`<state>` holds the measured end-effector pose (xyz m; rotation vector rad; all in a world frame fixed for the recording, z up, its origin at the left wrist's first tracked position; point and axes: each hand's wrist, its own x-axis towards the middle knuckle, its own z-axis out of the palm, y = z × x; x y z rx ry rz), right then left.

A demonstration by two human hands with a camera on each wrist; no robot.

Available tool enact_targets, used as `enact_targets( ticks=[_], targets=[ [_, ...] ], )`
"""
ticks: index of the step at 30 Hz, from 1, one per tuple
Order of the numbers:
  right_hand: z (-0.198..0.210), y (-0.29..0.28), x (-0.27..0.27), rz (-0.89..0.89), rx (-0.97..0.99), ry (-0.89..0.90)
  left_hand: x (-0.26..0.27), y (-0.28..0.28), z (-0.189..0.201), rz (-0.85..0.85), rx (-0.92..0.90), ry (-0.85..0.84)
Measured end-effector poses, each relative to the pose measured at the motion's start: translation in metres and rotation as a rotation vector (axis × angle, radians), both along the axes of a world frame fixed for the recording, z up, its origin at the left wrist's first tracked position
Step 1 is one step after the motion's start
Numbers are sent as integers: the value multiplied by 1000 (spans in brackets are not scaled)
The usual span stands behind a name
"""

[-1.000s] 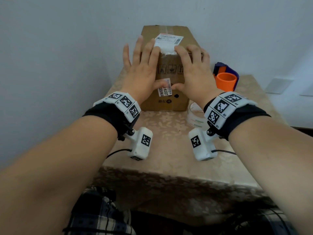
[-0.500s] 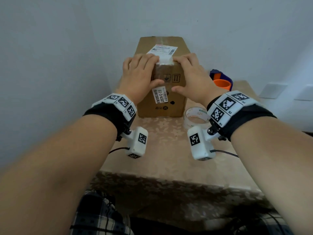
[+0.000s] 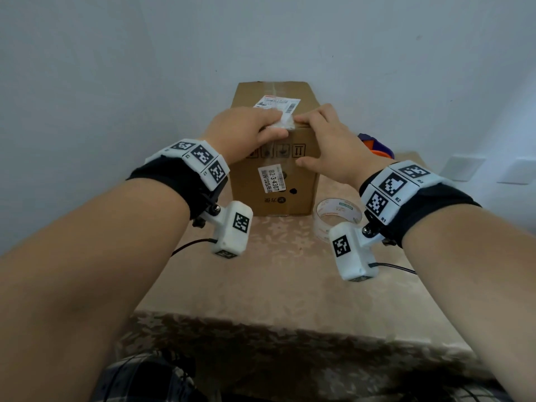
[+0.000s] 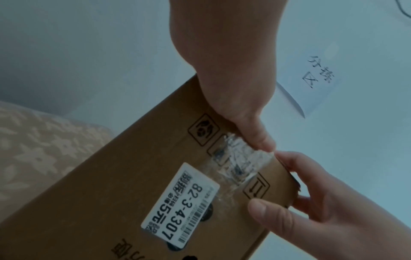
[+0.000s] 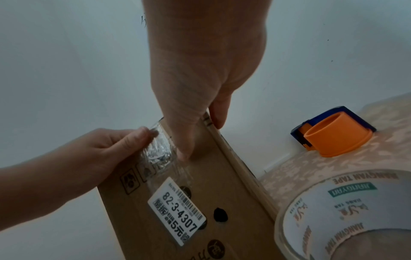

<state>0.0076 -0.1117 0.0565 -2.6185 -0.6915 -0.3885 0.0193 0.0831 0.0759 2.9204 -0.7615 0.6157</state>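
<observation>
A brown cardboard box (image 3: 275,195) stands on the table against the wall, with a shipping label (image 3: 275,104) on top and a white sticker (image 3: 269,181) on its front. A crumpled strip of clear tape (image 4: 238,161) (image 5: 157,154) runs over the box's top front edge. My left hand (image 3: 269,127) pinches the upper end of this tape, thumb (image 4: 255,137) on the front face. My right hand (image 3: 316,137) grips the same edge just to the right, fingers over the top and thumb (image 5: 184,149) pressed on the front.
A roll of clear tape (image 3: 338,216) lies on the patterned tablecloth (image 3: 275,285) right of the box. Behind it sits an orange and blue tape dispenser (image 3: 377,146). Walls close off the back and left. A handwritten paper note (image 4: 311,79) hangs on the wall.
Both hands have slid back from flat on the box top to its front top edge. The left fingers have curled and now pinch the tape.
</observation>
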Motion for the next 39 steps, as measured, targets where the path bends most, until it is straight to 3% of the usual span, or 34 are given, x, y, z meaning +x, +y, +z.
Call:
enact_targets(
  ticks=[5, 11, 14, 21, 29, 33, 36, 39],
  targets=[
    [4, -1, -4, 24, 35, 37, -9, -1, -3, -19, -81, -105],
    [14, -4, -5, 51, 19, 72, -4, -10, 7, 7, 147, 21],
    [13, -2, -6, 53, 40, 82, -3, -19, 3, 48, 151, 40],
    [3, 7, -14, 31, 38, 44, -24, -24, -42, 262, 292, -269],
    [3, 5, -15, 26, 104, 77, -19, -13, -11, 95, -1, -168],
    [-1, 4, -14, -50, 224, 119, -18, 7, -8, 144, -72, -154],
    [-1, 14, -7, -63, 258, 133, -16, 34, -14, 248, -128, -34],
    [-1, 35, 3, -49, 295, 123, -13, 55, -16, 234, -224, 12]
  ],
)
